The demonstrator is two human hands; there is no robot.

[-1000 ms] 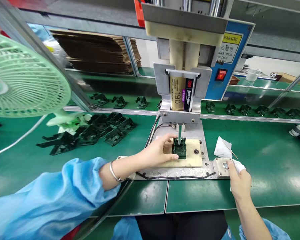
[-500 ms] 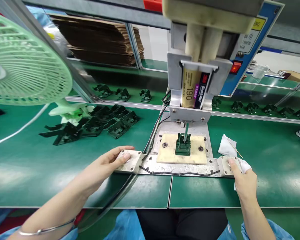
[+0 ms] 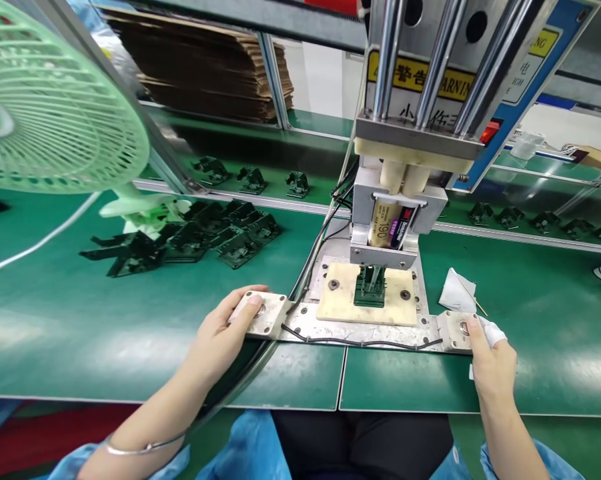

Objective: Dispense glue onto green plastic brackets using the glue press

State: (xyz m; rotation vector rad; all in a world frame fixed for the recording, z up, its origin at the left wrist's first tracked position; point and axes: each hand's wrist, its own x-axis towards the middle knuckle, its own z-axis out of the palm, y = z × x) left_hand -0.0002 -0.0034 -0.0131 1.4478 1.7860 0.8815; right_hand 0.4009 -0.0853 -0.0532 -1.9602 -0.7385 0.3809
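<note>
My left hand [image 3: 225, 330] is closed round the left button box [image 3: 271, 323], its thumb lying at the edge of the round button. On the other side my right hand [image 3: 493, 360] grips the right button box [image 3: 453, 331], thumb just beside its silver button. Some white cloth [image 3: 493, 331] is at the right fingers. Between the hands, a dark green plastic part [image 3: 369, 297] sits on the cream fixture plate [image 3: 337, 308]. Above it, the machine head [image 3: 430, 210] holds a two-barrel adhesive cartridge [image 3: 390, 223]. The nozzle is mostly hidden at the part.
Several dark green parts [image 3: 240, 243] lie piled at the left beside a green fan [image 3: 65, 120]. More parts stand on the rear ledge [image 3: 297, 185]. A white wipe with a thin stick [image 3: 457, 290] lies at right. Black cables [image 3: 320, 247] run left of the fixture.
The machine head with the cartridge has come down close to the green part, baring the steel guide rods. Both thumbs have shifted, and the buttons now show beside them.
</note>
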